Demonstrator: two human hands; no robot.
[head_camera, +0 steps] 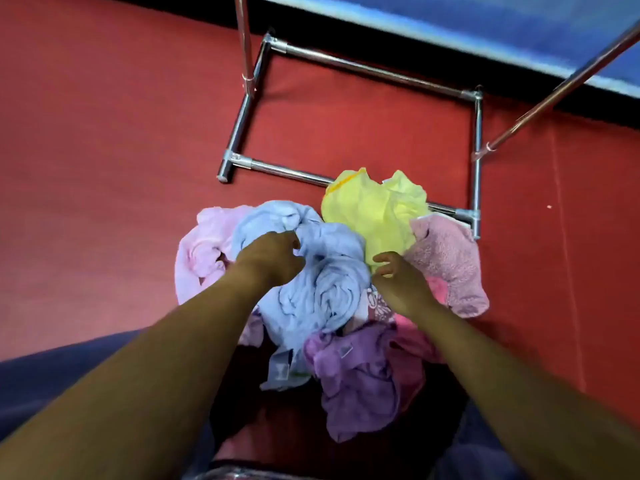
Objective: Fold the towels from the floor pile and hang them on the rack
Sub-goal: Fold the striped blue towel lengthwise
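A person's left hand [273, 258] clutches a light blue towel [322, 282] atop the floor pile, fingers curled into its folds; the right hand [398, 282] hovers over it, fingers loosely apart, beside a yellow towel [370, 209] lying across the metal rack's base bar [277, 169] on red carpet [104, 133].

The rack [363, 69] is cut off at twelve and two o'clock, where its uprights leave the picture, and the yellow towel [370, 206] hides part of its near base bar. The left hand [268, 258] has its fingertips buried in the blue towel [322, 271], so the grip cannot be judged. Towels low in the pile [356, 372] are covered and sink into shadow at six o'clock.
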